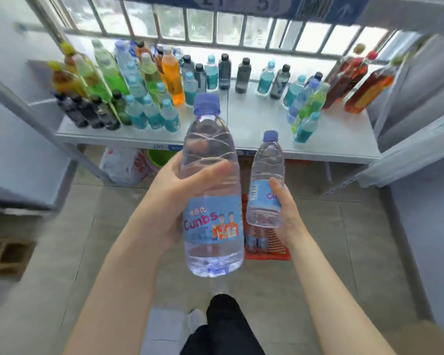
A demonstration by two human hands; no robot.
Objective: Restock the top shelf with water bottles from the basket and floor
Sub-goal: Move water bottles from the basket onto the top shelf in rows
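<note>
The shelf (pixel 254 119) stands just beyond your hands. Your left hand (pixel 174 193) wraps the big bottle (pixel 212 224) and your right hand (pixel 290 216) wraps the small bottle (pixel 267 162). Both bottles look full, heavy and slick, so grip them mid-body.

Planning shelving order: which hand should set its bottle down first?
Likely the right hand: its water bottle points at the shelf's bare middle; the left hand holds the other bottle farther back.

The big bottle (pixel 213 185) is clear with a blue cap and blue label. It is held up straight in front of the shelf (pixel 267 124). The small bottle (pixel 267 175) looks the same and is held farther right. The red basket (pixel 267 256) sits on the floor in front of the shelf.
</note>
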